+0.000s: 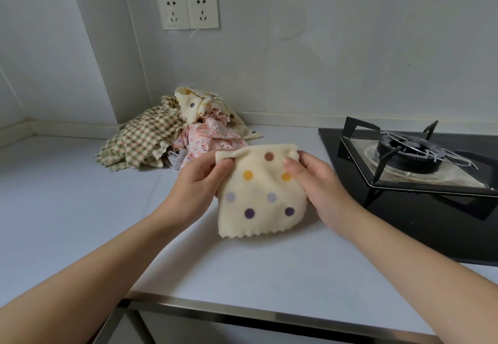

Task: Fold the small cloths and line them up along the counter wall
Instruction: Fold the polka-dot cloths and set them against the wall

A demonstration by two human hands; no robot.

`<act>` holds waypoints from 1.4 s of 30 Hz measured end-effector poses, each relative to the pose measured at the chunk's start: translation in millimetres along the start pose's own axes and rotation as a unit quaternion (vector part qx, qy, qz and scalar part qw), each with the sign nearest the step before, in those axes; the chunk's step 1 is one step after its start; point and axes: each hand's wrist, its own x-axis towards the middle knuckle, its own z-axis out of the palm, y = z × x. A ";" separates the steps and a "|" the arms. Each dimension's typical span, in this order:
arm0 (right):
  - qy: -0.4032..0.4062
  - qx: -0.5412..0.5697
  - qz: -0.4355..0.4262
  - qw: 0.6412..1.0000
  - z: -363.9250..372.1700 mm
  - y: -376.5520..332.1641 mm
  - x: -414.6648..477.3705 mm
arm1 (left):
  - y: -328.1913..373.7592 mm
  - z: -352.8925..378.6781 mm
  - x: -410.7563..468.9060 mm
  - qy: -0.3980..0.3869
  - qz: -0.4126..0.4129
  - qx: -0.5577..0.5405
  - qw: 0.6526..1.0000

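Cream cloth, multicoloured dots

Sockets up high, gas stove at the right.
Two white sockets side by side, left of centre, touching edge to edge. Black glass stove running out of view at the right; dark round burner in a shiny square tray, black pronged pan support standing over it. Steel strip along the near edge below.

- Dotted cloth: soft, matt, fleecy fabric with a pinked edge.
- Heap of cloths: matt woven and printed fabric.
- Tabletop: smooth, matt, pale.
- Hob: glossy black glass; its pan support matt black metal.
- Tabletop's front edge: brushed metal.
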 end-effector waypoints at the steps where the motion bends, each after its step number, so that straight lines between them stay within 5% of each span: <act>1: -0.008 0.013 0.012 1.000 0.6 1.1 0.1 | 0.5 -1.3 -0.1 -0.008 0.002 0.003 1.000; 7: 0.014 0.025 -0.012 0.999 -1.3 5.2 4.2 | 11.4 -7.2 0.6 -0.061 -0.002 0.041 0.997; 13: -0.002 -0.115 -0.086 0.990 -2.4 -8.8 -1.0 | 26.0 -18.7 0.6 -0.220 -0.067 0.079 0.970; 23: -0.091 -0.235 -0.088 0.964 4.9 -55.0 -22.3 | 52.5 -12.0 -18.0 -0.507 -0.121 0.060 0.851; 29: -0.082 -0.279 -0.095 0.952 9.4 -78.2 -15.9 | 61.0 -24.0 -9.1 -0.441 -0.091 0.273 0.850; 33: -0.042 -0.344 -0.104 0.932 -16.4 -70.8 -1.9 | 72.9 -13.3 -5.5 -0.467 -0.026 0.212 0.858; 38: -0.118 -0.343 0.008 0.932 -71.4 -51.2 21.0 | 85.1 38.7 32.7 -0.472 0.010 0.119 0.873; 42: -0.129 -0.363 0.033 0.922 -131.5 -68.8 28.1 | 96.0 96.7 72.0 -0.570 -0.042 0.092 0.815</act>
